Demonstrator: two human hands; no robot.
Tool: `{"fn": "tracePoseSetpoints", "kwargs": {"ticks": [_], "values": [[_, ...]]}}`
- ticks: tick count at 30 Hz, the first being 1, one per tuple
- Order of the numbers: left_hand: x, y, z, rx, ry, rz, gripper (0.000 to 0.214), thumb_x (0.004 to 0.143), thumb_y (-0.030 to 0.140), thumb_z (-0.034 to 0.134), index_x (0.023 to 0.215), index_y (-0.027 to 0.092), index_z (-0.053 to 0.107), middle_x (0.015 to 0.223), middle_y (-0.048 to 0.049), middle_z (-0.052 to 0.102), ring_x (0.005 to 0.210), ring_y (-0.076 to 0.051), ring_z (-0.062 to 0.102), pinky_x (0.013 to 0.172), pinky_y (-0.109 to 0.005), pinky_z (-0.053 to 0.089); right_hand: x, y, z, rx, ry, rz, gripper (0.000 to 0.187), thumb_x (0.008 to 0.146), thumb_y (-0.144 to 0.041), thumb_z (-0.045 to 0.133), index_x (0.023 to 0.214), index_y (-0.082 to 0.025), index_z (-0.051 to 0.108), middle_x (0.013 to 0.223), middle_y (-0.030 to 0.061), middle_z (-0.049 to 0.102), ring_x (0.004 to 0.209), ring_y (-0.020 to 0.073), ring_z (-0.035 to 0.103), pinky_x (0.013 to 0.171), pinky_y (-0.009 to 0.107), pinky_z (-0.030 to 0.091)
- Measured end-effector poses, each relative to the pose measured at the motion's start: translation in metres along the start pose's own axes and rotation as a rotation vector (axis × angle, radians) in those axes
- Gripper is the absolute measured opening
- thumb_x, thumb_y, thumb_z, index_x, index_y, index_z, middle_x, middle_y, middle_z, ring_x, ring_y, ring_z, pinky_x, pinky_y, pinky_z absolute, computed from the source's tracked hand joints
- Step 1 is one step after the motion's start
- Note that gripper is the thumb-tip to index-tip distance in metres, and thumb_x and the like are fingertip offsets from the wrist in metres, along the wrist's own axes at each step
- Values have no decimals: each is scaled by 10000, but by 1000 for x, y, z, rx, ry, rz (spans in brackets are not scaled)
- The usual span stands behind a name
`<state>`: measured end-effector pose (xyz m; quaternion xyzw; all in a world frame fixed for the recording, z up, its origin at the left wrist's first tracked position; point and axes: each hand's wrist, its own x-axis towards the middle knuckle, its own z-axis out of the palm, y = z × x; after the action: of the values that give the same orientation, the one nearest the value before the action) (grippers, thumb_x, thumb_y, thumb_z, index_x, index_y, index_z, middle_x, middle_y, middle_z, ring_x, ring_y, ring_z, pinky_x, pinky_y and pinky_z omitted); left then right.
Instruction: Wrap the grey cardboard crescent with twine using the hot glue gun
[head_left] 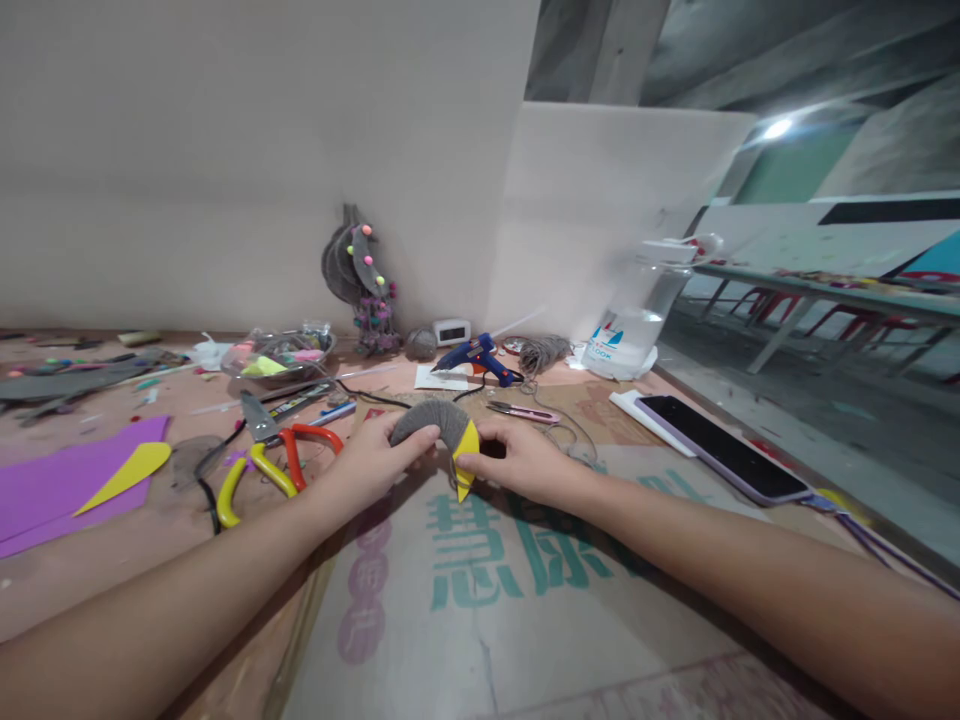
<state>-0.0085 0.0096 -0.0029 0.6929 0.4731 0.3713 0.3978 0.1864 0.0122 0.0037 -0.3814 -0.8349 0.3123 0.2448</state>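
Observation:
Between my two hands is a yellow crescent (433, 424), wrapped in grey yarn over much of its curve, with one pointed yellow end bare. My left hand (379, 455) is closed on the wrapped end, thumb on top. My right hand (514, 458) pinches the crescent at its bare yellow tip. A strand of grey yarn hangs by that tip. The crescent is held just above a printed cardboard sheet (420, 650). Behind it lie a blue glue gun (480, 357) on a white card, small pink-handled snips (525, 411) and a bundle of grey yarn (544, 353).
Scissors with red and yellow handles (279, 460) lie left of my hands, beside purple sheets (82, 480). A plastic-covered bowl (279, 355) and a decorated grey crescent piece (364, 275) stand toward the wall. To the right are a phone (720, 445) and a water bottle (634, 310).

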Motion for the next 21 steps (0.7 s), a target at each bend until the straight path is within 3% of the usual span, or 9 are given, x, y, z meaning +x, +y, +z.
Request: {"fn": "tracePoseSetpoints", "kwargs": {"ticks": [7, 21], "values": [[-2, 5, 0, 16, 4, -11, 307, 761, 425, 511, 672, 138, 570, 590, 7, 540, 540, -115, 492, 501, -211, 369, 0, 1, -1, -14, 1, -6, 146, 727, -142, 454, 751, -143, 598, 717, -7, 578, 679, 113, 514, 633, 201, 395], [0, -1, -1, -23, 8, 24, 299, 772, 422, 502, 681, 142, 557, 591, 5, 537, 534, -111, 488, 506, -215, 372, 0, 5, -2, -7, 14, 56, 156, 737, -167, 450, 756, -144, 603, 724, 10, 614, 665, 121, 546, 610, 210, 410]]}}
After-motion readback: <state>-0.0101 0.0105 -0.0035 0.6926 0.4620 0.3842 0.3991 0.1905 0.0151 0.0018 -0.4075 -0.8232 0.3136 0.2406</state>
